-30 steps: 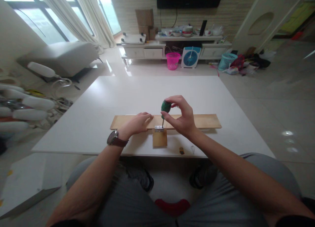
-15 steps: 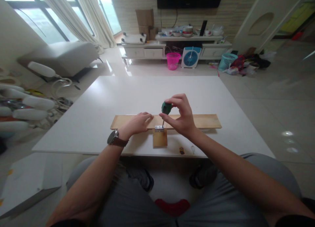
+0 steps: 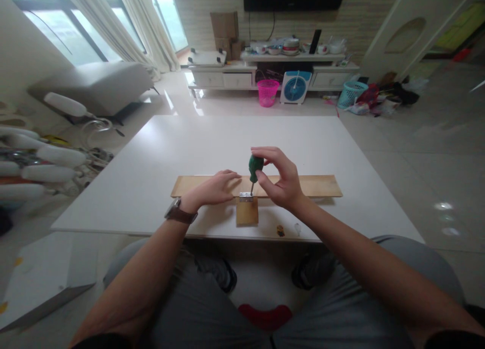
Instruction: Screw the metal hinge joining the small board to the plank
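Gripping the green-handled screwdriver (image 3: 254,170) is the right hand (image 3: 279,181), fingers curled round the stubby handle from the right, thumb and fingertips pinching it near the top. The tool stands nearly upright, its thin shaft running down to a small metal hinge (image 3: 246,197) that sits right where the long wooden plank (image 3: 318,186) meets the small wooden block (image 3: 247,212). Over on the other side, the left hand (image 3: 213,188) lies palm down on the plank, fingers stretched flat towards the hinge and stopping just beside it, holding nothing but pressing on the wood; a dark wristwatch (image 3: 179,212) shows on that wrist. Plank and block both rest on the white table (image 3: 227,142), close to its near edge, the plank lying crosswise and the block butted against its near side. Just right of the block, near the table edge, sit a tiny dark-and-yellow object (image 3: 280,231) and a small clear one (image 3: 297,229), too small to make out. Grey-trousered knees fill the foreground below the table.
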Available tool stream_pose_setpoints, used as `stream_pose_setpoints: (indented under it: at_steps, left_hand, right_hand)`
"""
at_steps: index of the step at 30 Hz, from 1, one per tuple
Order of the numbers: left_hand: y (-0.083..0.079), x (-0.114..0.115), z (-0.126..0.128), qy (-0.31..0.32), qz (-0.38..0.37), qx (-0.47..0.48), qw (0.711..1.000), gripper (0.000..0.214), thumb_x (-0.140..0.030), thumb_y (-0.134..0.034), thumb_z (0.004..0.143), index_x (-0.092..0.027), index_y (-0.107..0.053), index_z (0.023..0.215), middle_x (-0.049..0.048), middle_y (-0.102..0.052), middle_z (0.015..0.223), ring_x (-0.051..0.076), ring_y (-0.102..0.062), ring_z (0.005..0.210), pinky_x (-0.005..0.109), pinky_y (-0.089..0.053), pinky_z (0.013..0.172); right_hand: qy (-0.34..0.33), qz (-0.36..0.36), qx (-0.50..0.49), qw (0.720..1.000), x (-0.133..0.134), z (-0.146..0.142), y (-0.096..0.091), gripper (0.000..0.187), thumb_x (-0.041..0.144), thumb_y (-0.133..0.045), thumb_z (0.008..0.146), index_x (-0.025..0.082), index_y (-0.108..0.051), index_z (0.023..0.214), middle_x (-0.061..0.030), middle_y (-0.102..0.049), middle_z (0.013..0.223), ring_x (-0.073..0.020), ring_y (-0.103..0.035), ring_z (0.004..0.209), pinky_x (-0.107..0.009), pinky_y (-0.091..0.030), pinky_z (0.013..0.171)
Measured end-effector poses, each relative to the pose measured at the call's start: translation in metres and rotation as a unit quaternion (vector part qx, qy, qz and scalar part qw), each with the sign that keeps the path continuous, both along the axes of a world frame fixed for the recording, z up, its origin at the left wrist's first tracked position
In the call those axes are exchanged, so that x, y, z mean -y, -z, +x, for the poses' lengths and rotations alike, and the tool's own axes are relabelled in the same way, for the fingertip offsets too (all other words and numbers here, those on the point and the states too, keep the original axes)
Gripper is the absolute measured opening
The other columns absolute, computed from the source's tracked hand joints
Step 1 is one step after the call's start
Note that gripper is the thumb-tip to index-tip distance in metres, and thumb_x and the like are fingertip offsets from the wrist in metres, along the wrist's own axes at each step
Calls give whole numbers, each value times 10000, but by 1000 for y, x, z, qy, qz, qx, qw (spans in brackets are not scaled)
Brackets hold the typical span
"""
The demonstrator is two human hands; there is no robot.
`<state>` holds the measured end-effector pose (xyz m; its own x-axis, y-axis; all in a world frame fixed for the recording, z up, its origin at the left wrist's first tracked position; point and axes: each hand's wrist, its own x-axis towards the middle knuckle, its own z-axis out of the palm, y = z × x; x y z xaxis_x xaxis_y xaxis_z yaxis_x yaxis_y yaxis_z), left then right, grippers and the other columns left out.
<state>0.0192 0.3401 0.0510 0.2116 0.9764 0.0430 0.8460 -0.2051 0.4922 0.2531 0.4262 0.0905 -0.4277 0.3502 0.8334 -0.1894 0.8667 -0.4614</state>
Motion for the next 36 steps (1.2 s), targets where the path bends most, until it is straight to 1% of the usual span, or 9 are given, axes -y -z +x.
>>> stream_pose_setpoints:
  at_steps: [3, 5, 11, 13, 17, 22, 27, 31, 36]
  left_hand:
    - [-5, -2, 16, 11, 32, 132, 991, 378, -273, -593, 999, -189, -685, 1356, 118, -724, 1391, 259, -670, 1282, 421, -516, 1147]
    - [-4, -5, 28, 18, 28, 191, 981, 329, -345, -584, 1046, -181, -719, 1297, 105, -769, 1303, 253, -701, 1211, 400, -550, 1083]
    - [12, -11, 50, 26, 17, 283, 959, 257, -320, -591, 1037, -153, -765, 948, 79, -810, 950, 232, -751, 972, 347, -591, 909]
    - [14, -13, 51, 24, 23, 304, 952, 259, -329, -610, 1029, -150, -756, 913, 79, -806, 910, 224, -754, 928, 336, -593, 876]
    - [12, -13, 49, 17, 27, 324, 945, 260, -367, -652, 1013, -147, -774, 949, 84, -816, 936, 225, -757, 925, 326, -594, 848]
    - [9, -13, 49, -13, 37, 314, 948, 209, -293, -671, 977, -153, -797, 888, 55, -816, 868, 209, -760, 848, 296, -583, 795]
    - [7, -13, 51, -54, 58, 295, 952, 174, -261, -718, 921, -160, -798, 804, 27, -801, 781, 186, -734, 747, 268, -561, 726]
    - [5, -14, 53, -68, 70, 285, 954, 185, -279, -757, 889, -162, -778, 747, 18, -782, 729, 190, -724, 737, 274, -573, 729]
    - [6, -15, 53, -79, 80, 286, 952, 206, -316, -816, 850, -159, -753, 732, 12, -778, 738, 195, -721, 753, 295, -593, 765]
  right_hand:
    - [22, 5, 3, 1000, -2, -2, 1, 401, 207, -704, 962, 338, -671, 1339, -59, -668, 1218, -237, -671, 1122, -421, -644, 850]
    - [30, 9, 4, 999, -2, -3, 1, 402, 211, -718, 964, 344, -676, 1341, -51, -641, 1160, -226, -654, 1069, -403, -643, 811]
    - [25, 13, 0, 1000, -1, -4, 1, 417, 180, -675, 975, 335, -656, 1362, -52, -636, 1145, -221, -641, 1040, -373, -623, 735]
    - [24, 14, -3, 1000, -1, -4, 0, 422, 164, -670, 970, 330, -656, 1358, -52, -636, 1144, -216, -640, 1035, -363, -617, 728]
    - [23, -1, -3, 1000, 0, -3, -1, 429, 130, -657, 952, 318, -655, 1337, -56, -650, 1157, -213, -648, 1033, -353, -609, 727]
    - [-5, -27, -7, 1000, -1, -3, -1, 466, 88, -637, 927, 311, -623, 1337, -48, -687, 1229, -197, -674, 1059, -338, -604, 763]
    - [-6, -40, 2, 999, -5, -4, 3, 456, 205, -773, 914, 302, -609, 1329, -44, -683, 1228, -193, -689, 1036, -329, -625, 758]
    - [-1, -46, 5, 999, -6, -4, 6, 442, 267, -790, 927, 306, -607, 1328, -41, -666, 1218, -189, -685, 1022, -332, -643, 748]
    - [-9, -64, -1, 998, -5, -5, 8, 435, 262, -790, 929, 318, -609, 1321, -18, -644, 1159, -170, -684, 976, -329, -656, 747]
